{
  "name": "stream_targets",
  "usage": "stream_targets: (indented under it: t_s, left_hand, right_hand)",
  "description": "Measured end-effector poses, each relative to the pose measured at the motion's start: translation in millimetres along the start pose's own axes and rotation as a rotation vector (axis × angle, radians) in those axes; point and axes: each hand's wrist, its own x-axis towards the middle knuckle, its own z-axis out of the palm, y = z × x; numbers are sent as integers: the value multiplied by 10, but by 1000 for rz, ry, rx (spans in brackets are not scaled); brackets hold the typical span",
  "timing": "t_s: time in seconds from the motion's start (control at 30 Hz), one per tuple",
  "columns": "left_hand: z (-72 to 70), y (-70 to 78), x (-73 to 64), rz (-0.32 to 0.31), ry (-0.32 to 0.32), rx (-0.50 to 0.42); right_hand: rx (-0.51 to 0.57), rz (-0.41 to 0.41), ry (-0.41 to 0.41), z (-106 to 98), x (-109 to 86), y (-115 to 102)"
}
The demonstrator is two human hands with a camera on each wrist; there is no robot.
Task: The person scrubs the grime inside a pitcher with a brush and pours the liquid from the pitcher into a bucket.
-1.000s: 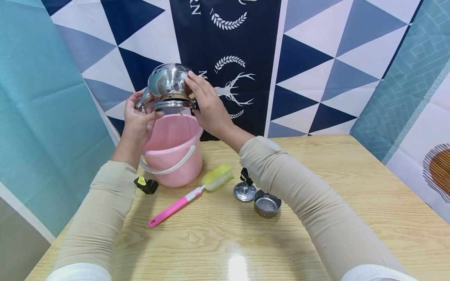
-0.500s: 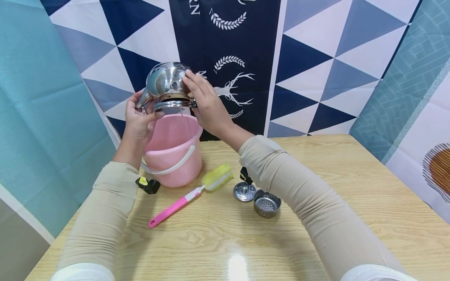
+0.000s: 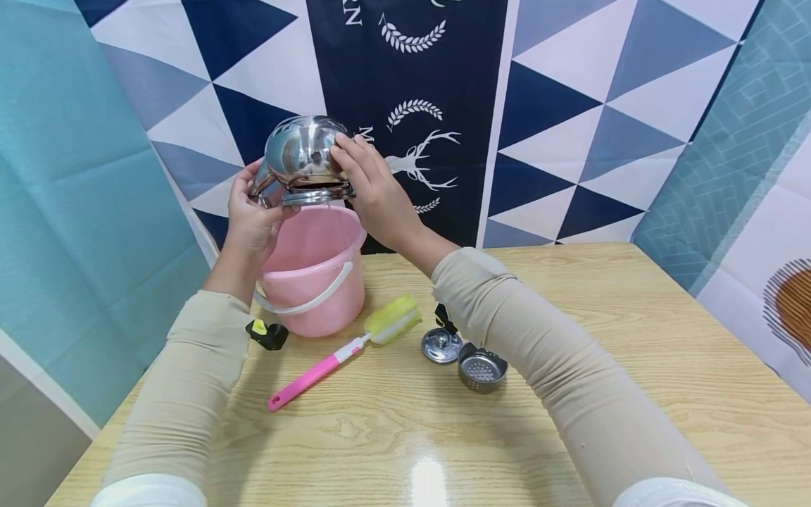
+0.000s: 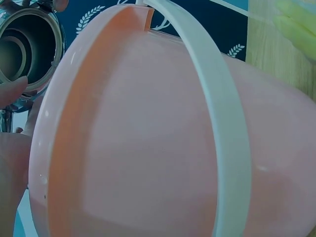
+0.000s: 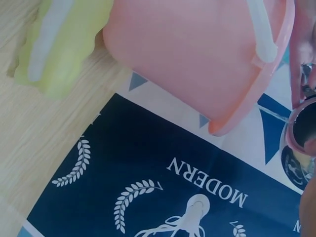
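Observation:
A shiny steel teapot (image 3: 307, 151) is held upside down over the pink bucket (image 3: 317, 303), its round opening facing down. My left hand (image 3: 252, 218) grips it at the left, around the projecting spout-like part, with the thumb at the rim. My right hand (image 3: 380, 193) holds the other side, fingers laid over the rounded body; its thumb is mostly hidden. In the left wrist view the dark inside of the teapot (image 4: 37, 44) shows beside the bucket's rim. A thin trickle of water (image 5: 274, 113) leaves the opening in the right wrist view.
On the wooden table (image 3: 405, 436) lies a pink-handled sponge brush (image 3: 345, 352) in front of the bucket. A small steel lid (image 3: 441, 346) and a perforated strainer basket (image 3: 482, 367) sit by the right forearm. A patterned cloth wall (image 3: 551, 127) stands behind.
Both hands stay above the bucket. The teapot has tipped slightly, its rim shifting a little, and the trickle falling from it looks thinner than half a second ago.

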Motion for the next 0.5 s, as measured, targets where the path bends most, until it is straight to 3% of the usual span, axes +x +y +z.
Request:
stream_targets:
  t_s: [0.5]
  left_hand:
    - [9, -6, -8, 20, -6, 154]
  right_hand:
    - [-89, -97, 90, 21, -38, 5]
